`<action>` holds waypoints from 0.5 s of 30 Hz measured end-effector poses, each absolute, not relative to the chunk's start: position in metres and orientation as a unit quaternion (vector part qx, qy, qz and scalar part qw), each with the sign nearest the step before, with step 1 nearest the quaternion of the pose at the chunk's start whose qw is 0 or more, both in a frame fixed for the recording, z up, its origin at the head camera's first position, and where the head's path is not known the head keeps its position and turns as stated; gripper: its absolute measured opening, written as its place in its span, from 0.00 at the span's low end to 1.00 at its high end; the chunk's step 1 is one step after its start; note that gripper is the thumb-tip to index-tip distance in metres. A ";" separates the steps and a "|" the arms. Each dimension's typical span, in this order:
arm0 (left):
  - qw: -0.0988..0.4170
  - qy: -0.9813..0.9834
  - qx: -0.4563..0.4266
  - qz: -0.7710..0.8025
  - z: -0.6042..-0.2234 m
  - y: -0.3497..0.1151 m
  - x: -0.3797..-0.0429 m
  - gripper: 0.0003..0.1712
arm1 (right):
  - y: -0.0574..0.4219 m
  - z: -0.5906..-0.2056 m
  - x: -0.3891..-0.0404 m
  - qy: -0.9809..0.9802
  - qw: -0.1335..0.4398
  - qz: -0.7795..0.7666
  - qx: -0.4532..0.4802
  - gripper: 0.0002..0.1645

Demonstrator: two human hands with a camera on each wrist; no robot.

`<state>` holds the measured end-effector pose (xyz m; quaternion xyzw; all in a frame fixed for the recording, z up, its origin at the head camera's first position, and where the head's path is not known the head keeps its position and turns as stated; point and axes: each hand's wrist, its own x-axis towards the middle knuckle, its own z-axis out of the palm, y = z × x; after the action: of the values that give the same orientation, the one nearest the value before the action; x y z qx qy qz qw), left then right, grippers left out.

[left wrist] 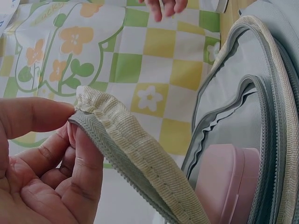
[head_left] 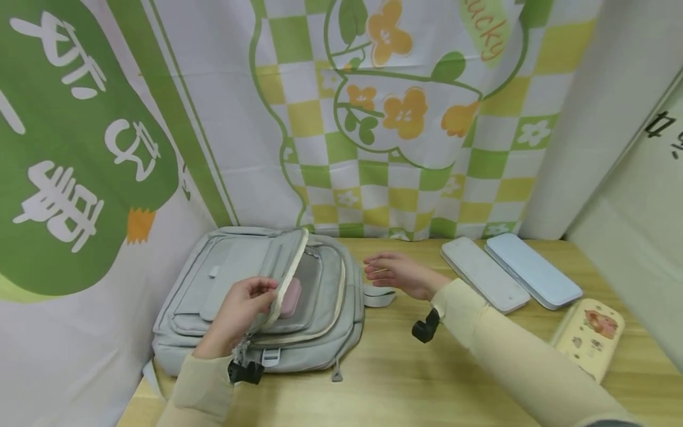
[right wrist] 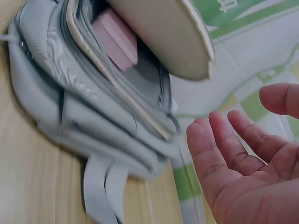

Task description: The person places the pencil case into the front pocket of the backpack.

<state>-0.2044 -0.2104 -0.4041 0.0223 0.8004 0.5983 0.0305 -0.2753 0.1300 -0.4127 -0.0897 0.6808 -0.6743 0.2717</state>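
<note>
A grey backpack (head_left: 240, 261) lies on the table with its front pocket unzipped. My left hand (head_left: 242, 311) pinches the edge of the pocket flap (left wrist: 135, 144) between thumb and fingers and holds it raised. Inside the pocket sits a pink case (left wrist: 226, 182), also seen in the right wrist view. Off the backpack's right side, my right hand (head_left: 397, 274) hovers with fingers apart and nothing in them. In the right wrist view its fingers (right wrist: 224, 144) are loosely bent, away from the bag.
On the right of the wooden table (head_left: 405, 379) lie a white flat case (head_left: 482, 273), a light blue flat case (head_left: 533, 270) and a yellow case (head_left: 592, 338) with printed pictures. A strap (head_left: 379, 296) sticks out from the backpack's right. Printed cloth (head_left: 373, 196) hangs behind.
</note>
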 end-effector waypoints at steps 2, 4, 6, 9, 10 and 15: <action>0.032 0.801 0.021 0.597 -0.405 -0.211 -0.204 0.12 | 0.144 -0.414 -0.272 0.681 0.266 -0.676 -0.094 0.30; 0.033 0.803 0.023 0.595 -0.406 -0.211 -0.203 0.12 | 0.159 -0.414 -0.267 0.678 0.260 -0.681 -0.095 0.30; 0.034 0.805 0.027 0.592 -0.406 -0.211 -0.203 0.12 | 0.172 -0.414 -0.263 0.674 0.252 -0.689 -0.088 0.31; 0.036 0.806 0.030 0.589 -0.405 -0.212 -0.204 0.13 | 0.191 -0.412 -0.254 0.671 0.237 -0.699 -0.069 0.32; 0.037 0.806 0.030 0.589 -0.404 -0.212 -0.204 0.13 | 0.197 -0.411 -0.252 0.671 0.230 -0.702 -0.062 0.33; 0.040 0.806 0.035 0.590 -0.401 -0.213 -0.205 0.13 | 0.228 -0.409 -0.236 0.680 0.193 -0.706 -0.040 0.35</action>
<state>-0.2055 -0.2128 -0.4009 0.0346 0.8060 0.5895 0.0398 -0.2365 0.2277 -0.4093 -0.0402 0.6800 -0.7063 0.1928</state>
